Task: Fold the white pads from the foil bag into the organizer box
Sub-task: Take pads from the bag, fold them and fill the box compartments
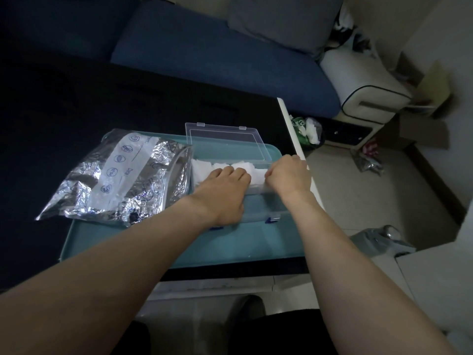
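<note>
Here, both hands are working inside the box (258,201), a clear plastic organizer sitting right of centre in the frame on a teal tray (230,247). The box lid (225,139) is standing open, leaning back toward the top of the frame, with two small clasps showing along its upper edge. White pads (220,166) are lying in a row along the far side of the box. The left hand (221,190) is reaching in palm down, its fingers curling downward onto the pads; the fingertips are hidden, so I cannot tell whether it is pinching one or only pressing. The right hand (288,175) is resting at the right end of the box with its fingers curled under toward the pads and the box wall; what it is gripping, if anything, cannot be told either.

The bag (115,178), crinkled silver foil, is lying left of centre, partly on the tray and just beside the box. A white strip is running across it, carrying blue round icons and the word "Date"; other lettering near the strip's upper end is too small to read.

A blue sofa (217,55) is filling the upper middle of the frame, and pale floor tiles (358,190) are showing at the right.
</note>
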Motion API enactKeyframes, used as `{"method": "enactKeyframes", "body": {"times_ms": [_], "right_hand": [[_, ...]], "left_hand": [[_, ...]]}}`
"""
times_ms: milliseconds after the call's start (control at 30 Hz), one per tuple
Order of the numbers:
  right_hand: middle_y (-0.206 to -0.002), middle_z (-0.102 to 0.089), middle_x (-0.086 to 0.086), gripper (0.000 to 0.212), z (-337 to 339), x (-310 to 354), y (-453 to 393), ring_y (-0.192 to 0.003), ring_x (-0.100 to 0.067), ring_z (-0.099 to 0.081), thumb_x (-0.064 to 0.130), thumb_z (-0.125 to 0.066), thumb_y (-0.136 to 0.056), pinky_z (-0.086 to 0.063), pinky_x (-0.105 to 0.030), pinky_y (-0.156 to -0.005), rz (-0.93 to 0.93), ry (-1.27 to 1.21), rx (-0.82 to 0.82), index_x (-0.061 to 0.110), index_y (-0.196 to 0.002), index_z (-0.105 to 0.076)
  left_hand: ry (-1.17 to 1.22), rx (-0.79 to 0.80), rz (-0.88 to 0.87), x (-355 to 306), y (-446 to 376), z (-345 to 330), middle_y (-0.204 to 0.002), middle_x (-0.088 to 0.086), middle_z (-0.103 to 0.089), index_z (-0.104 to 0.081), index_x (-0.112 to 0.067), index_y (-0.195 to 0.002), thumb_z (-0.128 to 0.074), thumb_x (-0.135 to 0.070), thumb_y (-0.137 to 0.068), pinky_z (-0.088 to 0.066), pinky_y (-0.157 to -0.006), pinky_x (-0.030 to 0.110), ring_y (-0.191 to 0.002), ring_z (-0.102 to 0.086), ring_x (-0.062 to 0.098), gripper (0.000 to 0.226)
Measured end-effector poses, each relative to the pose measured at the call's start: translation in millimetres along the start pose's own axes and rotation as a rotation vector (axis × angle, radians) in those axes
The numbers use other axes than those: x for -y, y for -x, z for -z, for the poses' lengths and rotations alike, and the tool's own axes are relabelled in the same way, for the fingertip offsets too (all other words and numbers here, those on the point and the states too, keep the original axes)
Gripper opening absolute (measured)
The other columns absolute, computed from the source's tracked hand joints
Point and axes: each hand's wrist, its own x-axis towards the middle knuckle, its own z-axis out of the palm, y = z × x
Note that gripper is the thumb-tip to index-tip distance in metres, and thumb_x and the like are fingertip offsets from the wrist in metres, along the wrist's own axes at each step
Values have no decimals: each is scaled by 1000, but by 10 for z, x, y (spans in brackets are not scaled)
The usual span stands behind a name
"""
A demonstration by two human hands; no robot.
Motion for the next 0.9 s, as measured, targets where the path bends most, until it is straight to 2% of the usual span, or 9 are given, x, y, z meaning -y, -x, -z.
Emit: {"method": "enactKeyframes", "body": {"times_ms": [133, 233, 300, 367, 433, 533, 633, 767, 900], "right_hand": [[-127, -60, -8, 35, 8, -26, -46, -119, -33, -53, 26, -65, -81, -48, -43, -102, -70, -86, 95, 24, -115, -72], [-120, -60, -14, 23, 71, -56, -10, -111, -34, -55, 18, -60, -89, -49, -36, -97, 22, -211, -84, 21, -104, -77], [-115, -57, -14, 20, 189, -63, 66, -97, -24, -57, 8, -60, -92, -46, -20, -88, 121, -382, -240, 16, -102, -75], [-107, -61, -10, 21, 300, 19, 175, -81, -10, -52, 3, -60, -91, -36, -2, -74, 245, -502, -321, 13, -103, -73], [-100, -64, -4, 20, 352, 162, 293, -74, 0, -52, 3, -61, -91, -37, 1, -70, 352, -582, -296, 12, -105, -71], [-91, -66, 5, 17, 340, 425, 483, -72, 2, -58, 4, -61, -91, -44, -4, -65, 423, -658, -139, 12, -102, -72], [-87, -70, 5, 16, 291, 708, 690, -76, -3, -62, 3, -64, -88, -45, -4, -66, 513, -665, 40, 10, -96, -76], [-88, -72, 3, 13, 250, 996, 905, -76, -7, -61, 10, -70, -86, -41, -6, -64, 685, -584, 225, 11, -97, -78], [-74, -69, 8, 18, 193, 1162, 1035, -68, -8, -61, 3, -61, -88, -41, -11, -59, 750, -539, 294, 13, -79, -74]], "left_hand": [[33, -30, -40, 25, 29, 28, -142, 7, -42, -45, -9, -134, -53, -21, -86, -19, -117, 37, -139, -28, 28, 50], [170, -218, -55, 65, 125, 163, -127, 11, -54, -56, -6, -125, -54, -12, -81, -33, -108, 41, -127, -43, 31, 45], [171, -430, 4, 117, 178, 310, -109, 15, -59, -61, -4, -111, -54, -11, -77, -43, -92, 45, -106, -52, 35, 36], [69, -558, 150, 191, 253, 442, -104, 19, -55, -60, -3, -108, -58, -15, -78, -42, -85, 46, -100, -50, 38, 33], [-68, -491, 350, 277, 344, 521, -112, 22, -49, -53, -3, -114, -63, -27, -79, -37, -88, 48, -106, -44, 38, 44], [-194, -226, 631, 408, 473, 533, -131, 24, -39, -41, -4, -126, -61, -39, -83, -31, -101, 55, -125, -33, 40, 58], [-115, -41, 786, 550, 543, 564, -141, 27, -35, -37, -5, -134, -56, -30, -89, -32, -105, 60, -131, -32, 46, 55], [23, -190, 697, 659, 586, 648, -121, 30, -55, -53, 2, -116, -54, -8, -86, -48, -86, 48, -112, -53, 48, 33], [218, -281, 728, 703, 663, 712, -113, 32, -58, -52, 4, -112, -51, -3, -88, -38, -73, 39, -103, -56, 47, 24]]}}
